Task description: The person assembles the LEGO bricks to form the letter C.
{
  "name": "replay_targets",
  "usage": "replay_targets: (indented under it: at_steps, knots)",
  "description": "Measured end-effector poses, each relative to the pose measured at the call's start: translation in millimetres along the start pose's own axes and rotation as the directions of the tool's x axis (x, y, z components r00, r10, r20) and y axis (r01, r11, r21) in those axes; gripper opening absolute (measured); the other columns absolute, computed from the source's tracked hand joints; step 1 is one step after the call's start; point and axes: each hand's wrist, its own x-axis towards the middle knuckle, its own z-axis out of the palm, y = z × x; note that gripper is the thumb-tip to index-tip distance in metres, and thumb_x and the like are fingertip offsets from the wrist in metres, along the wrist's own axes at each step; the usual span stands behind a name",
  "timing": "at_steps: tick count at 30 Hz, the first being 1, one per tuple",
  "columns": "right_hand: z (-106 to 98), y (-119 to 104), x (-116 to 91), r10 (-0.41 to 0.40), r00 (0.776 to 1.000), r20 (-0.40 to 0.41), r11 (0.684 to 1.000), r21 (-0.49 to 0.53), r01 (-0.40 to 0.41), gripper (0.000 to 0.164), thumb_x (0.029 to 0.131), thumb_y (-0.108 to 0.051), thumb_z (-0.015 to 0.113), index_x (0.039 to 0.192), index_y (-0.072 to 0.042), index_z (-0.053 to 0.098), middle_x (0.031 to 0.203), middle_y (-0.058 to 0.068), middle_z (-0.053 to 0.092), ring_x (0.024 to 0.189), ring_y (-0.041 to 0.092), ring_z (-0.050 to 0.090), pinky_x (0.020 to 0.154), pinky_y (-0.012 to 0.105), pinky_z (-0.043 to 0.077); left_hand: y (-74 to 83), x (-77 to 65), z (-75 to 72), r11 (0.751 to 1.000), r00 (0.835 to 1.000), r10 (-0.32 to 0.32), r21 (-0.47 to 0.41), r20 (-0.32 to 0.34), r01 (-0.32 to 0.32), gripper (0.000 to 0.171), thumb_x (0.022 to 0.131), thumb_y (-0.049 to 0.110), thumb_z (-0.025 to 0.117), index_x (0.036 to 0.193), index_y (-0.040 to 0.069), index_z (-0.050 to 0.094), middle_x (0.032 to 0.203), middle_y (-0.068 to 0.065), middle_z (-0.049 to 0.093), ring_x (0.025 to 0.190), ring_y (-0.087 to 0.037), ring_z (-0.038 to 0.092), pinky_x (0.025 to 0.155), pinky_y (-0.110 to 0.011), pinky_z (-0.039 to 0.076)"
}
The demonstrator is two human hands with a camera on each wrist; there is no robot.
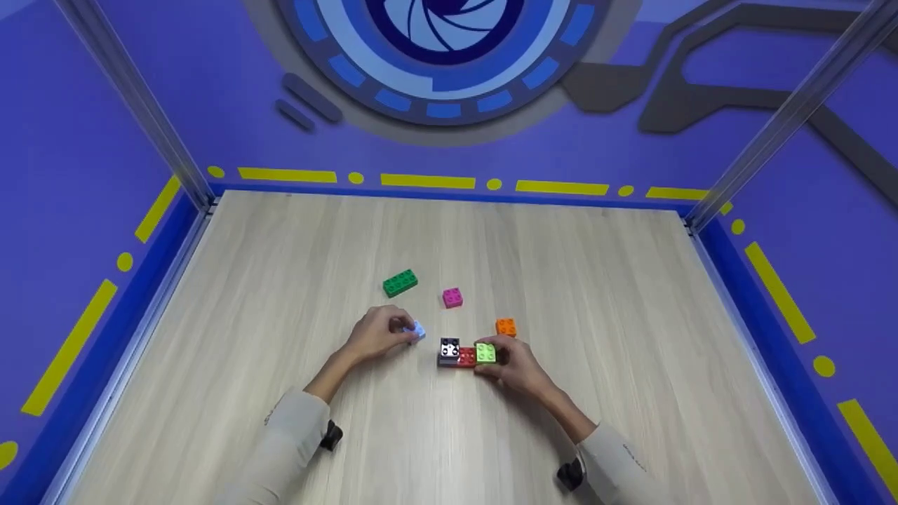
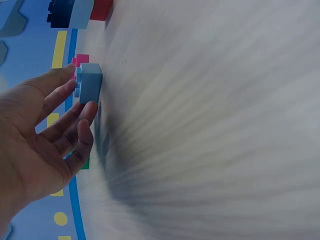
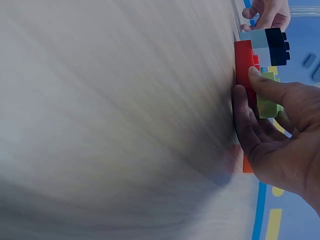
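My left hand (image 1: 379, 334) pinches a small light blue brick (image 2: 91, 82) at the table surface, left of a joined stack. My right hand (image 1: 517, 365) grips the stack's right end, thumb and fingers on either side. The stack has a red brick (image 3: 244, 57) at the bottom. On the red brick's right end sits a lime green brick (image 1: 485, 353). Its left end carries a pale layer (image 3: 261, 47) topped by a black brick (image 1: 450, 346). The right hand's fingers partly hide the red and lime bricks in the right wrist view.
An orange brick (image 1: 506, 327) lies just beyond the right hand. Farther back are a pink brick (image 1: 452, 297) and a long green brick (image 1: 400, 283). Blue-purple panels (image 1: 449, 154) wall the wooden table (image 1: 596, 280) at the back and sides.
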Motion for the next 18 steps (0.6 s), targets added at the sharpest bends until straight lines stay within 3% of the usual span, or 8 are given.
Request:
replay_targets:
  at_steps: [6, 13, 18]
  knots:
    - [0, 0, 0, 0.001, 1.000, -0.003, 1.000, -0.004, -0.001, 0.041, 0.082, -0.006, 0.083, 0.120, -0.002, 0.070, 0.114, 0.014, 0.071, 0.096, 0.016, 0.060, 0.083, 0.026, 0.051, 0.8, -3.0, -1.5, 1.000, 0.999, -0.027, 0.006, -0.028, 0.027, 0.015, 0.085, 0.017, 0.083, 0.093, 0.011, 0.072, 0.098, -0.004, 0.072, 0.085, -0.014, 0.064, 0.077, -0.034, 0.051]
    - [-1, 1, -1, 0.019, 1.000, 0.003, 1.000, 0.008, -0.019, 0.042, 0.082, -0.006, 0.083, 0.121, -0.003, 0.070, 0.117, 0.014, 0.071, 0.102, 0.020, 0.061, 0.089, 0.030, 0.052, 1.8, -2.8, 4.7, 0.998, 0.999, -0.037, 0.057, -0.021, 0.038, 0.041, 0.079, 0.018, 0.089, 0.113, 0.009, 0.069, 0.106, -0.006, 0.073, 0.089, -0.017, 0.065, 0.078, -0.035, 0.051]
    - [0, 1, 0, 0.025, 1.000, 0.000, 1.000, 0.019, -0.025, 0.041, 0.083, -0.007, 0.083, 0.122, -0.003, 0.070, 0.118, 0.014, 0.070, 0.105, 0.021, 0.061, 0.091, 0.032, 0.053, 1.3, -4.2, 8.2, 0.995, 0.999, -0.030, 0.097, -0.020, 0.031, 0.039, 0.078, 0.014, 0.089, 0.113, 0.008, 0.072, 0.109, -0.009, 0.073, 0.099, -0.023, 0.067, 0.087, -0.044, 0.053]
